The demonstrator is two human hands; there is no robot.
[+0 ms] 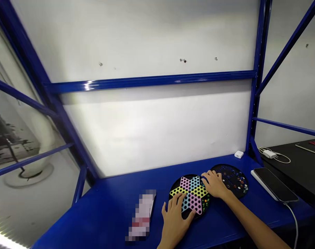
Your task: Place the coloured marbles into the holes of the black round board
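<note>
A round black Chinese checkers board (pixel 196 185) with a star of pink, yellow, blue and green holed points lies on the blue shelf (pixel 116 204). My left hand (pixel 175 218) rests flat on the board's near left edge, fingers spread, holding nothing. My right hand (pixel 215 184) lies between this board and a second round black tray (pixel 234 178) that holds several coloured marbles; its fingers curl down at the star's right edge. I cannot tell whether it pinches a marble.
A phone (pixel 274 184) with a cable lies at the shelf's right end. A small white charger block (pixel 239 154) sits by the back wall. A blurred flat object (pixel 142 215) lies left of the board. Blue frame bars rise around the shelf. A dark table (pixel 300 166) stands to the right.
</note>
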